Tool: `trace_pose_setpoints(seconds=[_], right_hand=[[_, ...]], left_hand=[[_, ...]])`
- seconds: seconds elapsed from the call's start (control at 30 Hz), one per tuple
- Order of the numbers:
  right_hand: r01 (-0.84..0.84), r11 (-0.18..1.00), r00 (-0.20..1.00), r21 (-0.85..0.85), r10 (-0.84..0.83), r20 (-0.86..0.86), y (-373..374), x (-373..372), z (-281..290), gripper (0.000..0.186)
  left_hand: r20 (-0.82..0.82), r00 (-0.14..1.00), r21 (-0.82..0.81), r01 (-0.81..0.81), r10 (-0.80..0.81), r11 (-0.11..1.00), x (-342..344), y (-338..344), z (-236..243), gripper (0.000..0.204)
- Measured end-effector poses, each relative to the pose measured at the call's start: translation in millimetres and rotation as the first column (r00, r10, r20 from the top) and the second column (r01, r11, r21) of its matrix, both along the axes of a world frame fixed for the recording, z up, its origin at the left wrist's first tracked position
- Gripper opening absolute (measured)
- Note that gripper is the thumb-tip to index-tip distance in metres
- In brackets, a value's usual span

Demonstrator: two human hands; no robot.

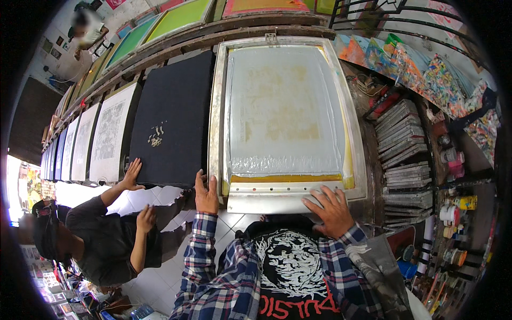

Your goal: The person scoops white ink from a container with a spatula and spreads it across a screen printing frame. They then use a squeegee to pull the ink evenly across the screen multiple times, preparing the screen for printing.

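Note:
In front of me lies a large screen-printing frame (217, 106) with a grey mesh, tan-stained in its middle. A wide metal squeegee (266, 201) lies across its near end, beside a strip of mustard-coloured mesh. My right hand (332, 210) is on the squeegee's right end, fingers spread over the metal and the thumb side below its near edge. My left hand (206, 194) is at the frame's near left corner, thumb and forefinger apart and pointing away from me; nothing shows between them. Left of the frame, a black cloth panel (173, 106) bears a small pale print.
A co-worker in black (112, 234) stands at left, one hand on the black panel's near edge. Printed white panels (113, 133) continue leftward. Coloured screens (178, 18) stand behind. Stacked frames (402, 133), paint-splattered sheets (410, 69) and containers (449, 213) fill the right. Another person is far left.

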State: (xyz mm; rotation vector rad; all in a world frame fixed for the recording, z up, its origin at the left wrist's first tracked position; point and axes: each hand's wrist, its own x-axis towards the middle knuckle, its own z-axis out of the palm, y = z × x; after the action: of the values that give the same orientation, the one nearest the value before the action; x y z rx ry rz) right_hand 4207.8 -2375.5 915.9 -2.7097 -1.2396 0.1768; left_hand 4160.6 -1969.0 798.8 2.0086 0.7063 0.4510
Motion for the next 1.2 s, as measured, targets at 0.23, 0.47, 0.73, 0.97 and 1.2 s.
trace_pose_setpoints(seconds=[0.23, 0.47, 0.73, 0.97, 1.2], right_hand=[[-0.004, 0.969, 0.999, 0.246, -0.009, 0.051, 6, 65, -29, 0.058], [0.246, 0.951, 0.962, -0.188, -0.263, -0.072, 88, 132, 34, 0.051], [0.235, 0.963, 0.970, -0.129, -0.240, -0.027, 87, 124, 45, 0.051], [0.155, 0.948, 0.941, 0.277, -0.227, 0.251, 48, 43, 11, 0.036], [0.169, 0.957, 0.943, 0.236, -0.227, 0.243, 41, 12, -15, 0.044]], left_hand=[[0.134, 0.978, -0.046, 0.167, -0.160, 0.985, -16, -3, -1, 0.053], [0.223, 0.948, -0.054, 0.245, -0.227, 0.968, -10, 6, -15, 0.048], [0.090, 0.958, 0.180, 0.255, -0.274, 0.950, -16, 17, -2, 0.055], [0.235, 0.863, 0.407, 0.329, -0.446, 0.852, -32, -36, 106, 0.090], [0.009, 0.738, 0.553, 0.559, -0.675, 0.618, -18, -65, 92, 0.067]])
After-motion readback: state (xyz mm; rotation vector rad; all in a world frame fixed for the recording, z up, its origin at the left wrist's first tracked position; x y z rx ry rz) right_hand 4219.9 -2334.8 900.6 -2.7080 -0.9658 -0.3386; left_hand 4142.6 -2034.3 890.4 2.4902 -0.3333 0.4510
